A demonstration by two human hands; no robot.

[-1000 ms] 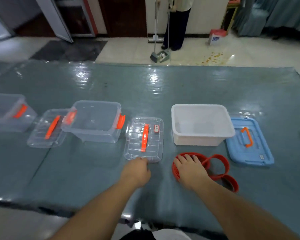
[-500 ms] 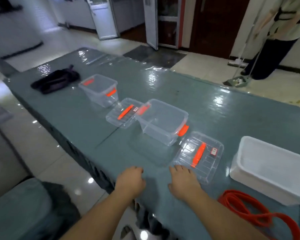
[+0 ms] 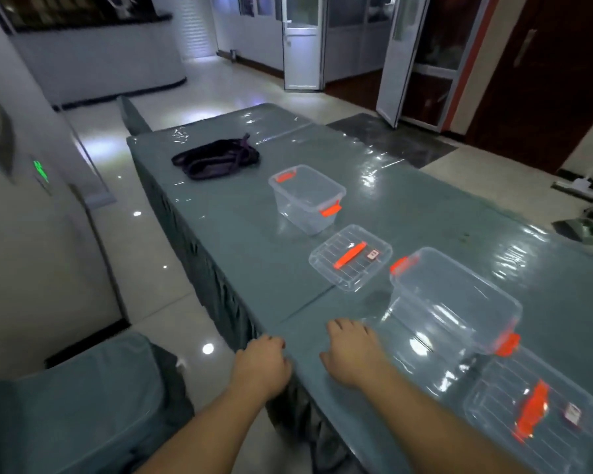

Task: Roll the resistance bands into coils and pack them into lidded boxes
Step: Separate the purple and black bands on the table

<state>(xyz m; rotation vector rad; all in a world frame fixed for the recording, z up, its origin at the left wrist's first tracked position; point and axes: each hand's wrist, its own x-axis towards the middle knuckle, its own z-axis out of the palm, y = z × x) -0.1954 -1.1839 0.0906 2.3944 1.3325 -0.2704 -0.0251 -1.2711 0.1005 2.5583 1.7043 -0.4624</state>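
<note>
Two clear boxes with orange latches sit on the worktop (image 3: 240, 241): far box (image 3: 307, 198) and near box (image 3: 454, 299), each with a clear lid lying flat beside it — far lid (image 3: 350, 256) between the two boxes, near lid (image 3: 531, 410) at the right edge of view. Dark purple resistance bands (image 3: 216, 159) lie in a loose heap at the far end of the worktop, well apart from both hands. Left hand (image 3: 262, 366) rests at the worktop's near edge, fingers loosely curled, holding nothing. Right hand (image 3: 351, 350) lies palm-down on the worktop, fingers relaxed, just beside the near box; contact with the box unclear.
</note>
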